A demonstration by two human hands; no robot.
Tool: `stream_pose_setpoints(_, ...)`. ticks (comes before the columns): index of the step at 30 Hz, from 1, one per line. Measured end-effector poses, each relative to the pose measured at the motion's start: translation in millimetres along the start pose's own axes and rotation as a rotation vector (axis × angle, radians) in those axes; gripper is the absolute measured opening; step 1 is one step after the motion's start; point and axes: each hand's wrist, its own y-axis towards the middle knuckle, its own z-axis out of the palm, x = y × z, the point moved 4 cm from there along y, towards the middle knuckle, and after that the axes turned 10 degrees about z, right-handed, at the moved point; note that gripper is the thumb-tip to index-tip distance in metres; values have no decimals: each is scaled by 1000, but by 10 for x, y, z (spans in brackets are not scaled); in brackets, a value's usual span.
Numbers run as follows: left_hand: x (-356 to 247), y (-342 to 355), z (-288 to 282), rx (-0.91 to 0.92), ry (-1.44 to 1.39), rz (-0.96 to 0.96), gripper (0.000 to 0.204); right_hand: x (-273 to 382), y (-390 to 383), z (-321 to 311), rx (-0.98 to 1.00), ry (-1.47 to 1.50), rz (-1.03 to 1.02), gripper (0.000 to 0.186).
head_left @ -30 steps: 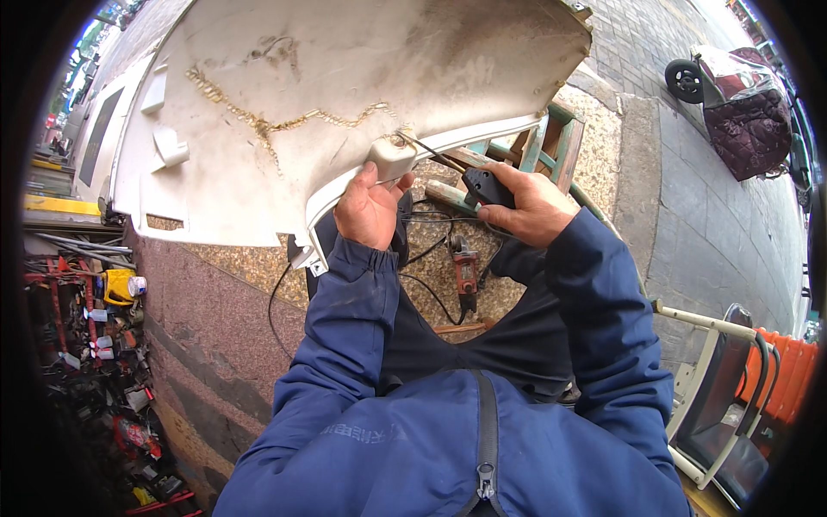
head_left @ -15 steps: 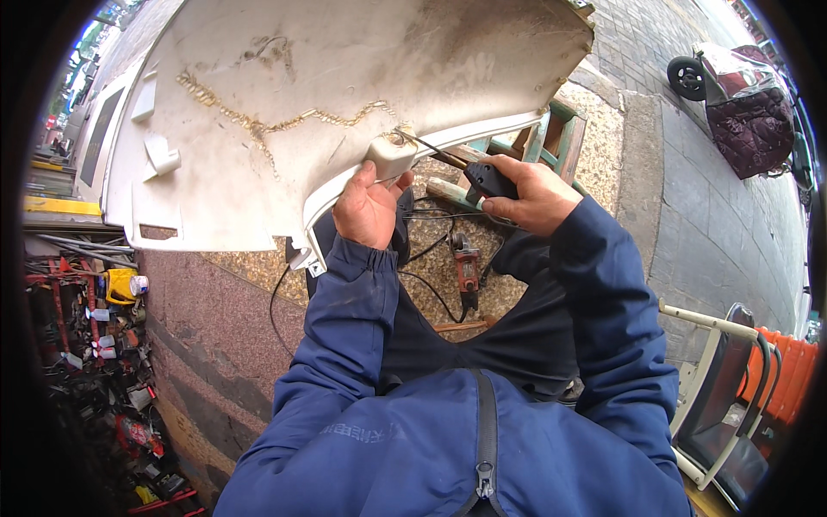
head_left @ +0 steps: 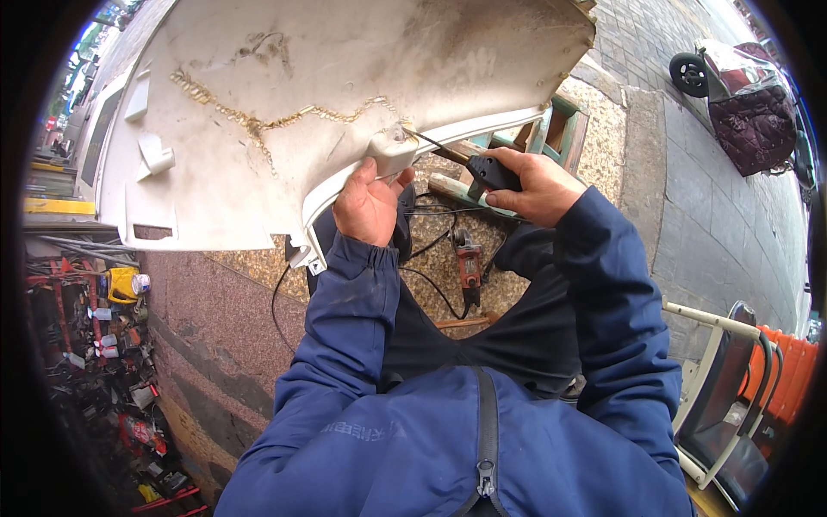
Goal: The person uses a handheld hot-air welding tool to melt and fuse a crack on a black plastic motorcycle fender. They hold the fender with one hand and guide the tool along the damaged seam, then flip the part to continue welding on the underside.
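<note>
A large off-white plastic panel (head_left: pixel 345 60), smudged with dirt, lies across the upper left in front of me. A rough yellowish-brown melted seam (head_left: pixel 256 127) branches over its surface. My left hand (head_left: pixel 369 207) grips a white box-shaped piece (head_left: pixel 389 153) at the panel's curved edge, thumb on the near side; its other fingertips are partly hidden. In my right hand (head_left: pixel 538 191) is a soldering iron (head_left: pixel 494 173) with a black handle and thin dark shaft. Its tip points left and meets the top of the white box-shaped piece; exact contact is hard to make out.
Between my legs an orange-red angle grinder (head_left: pixel 468 267) lies on the ground among black cables. A worn green wooden stool (head_left: pixel 560 138) stands beyond my right hand. Cluttered tools and parts (head_left: pixel 103 345) fill the left side. A metal-framed chair (head_left: pixel 719 388) stands at right.
My right hand and the soldering iron have shifted slightly right, and the iron's tip sits a little differently on the white piece. The panel's left end has moved slightly left; my left hand keeps its hold.
</note>
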Motion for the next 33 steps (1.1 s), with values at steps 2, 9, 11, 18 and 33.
stream_pose_setpoints(2, 3, -2, 0, 5, 9, -13, 49, -4, 0, -2, -3, 5, -5, 54)
stream_pose_setpoints(9, 12, 2, -10, 20, 3, -26, 53, -16, -5, -1, -16, 4, -17, 56)
stream_pose_setpoints(11, 11, 1, -10, 13, 11, -20, 53, -21, 1, 3, -17, -1, -21, 56)
stream_pose_setpoints(18, 6, 6, 2, -5, 13, -11, 52, -41, -17, 4, -12, -1, -6, 54)
stream_pose_setpoints(33, 9, 8, 2, -17, -10, -15, 49, -49, -8, 40, -34, 11, 15, 56)
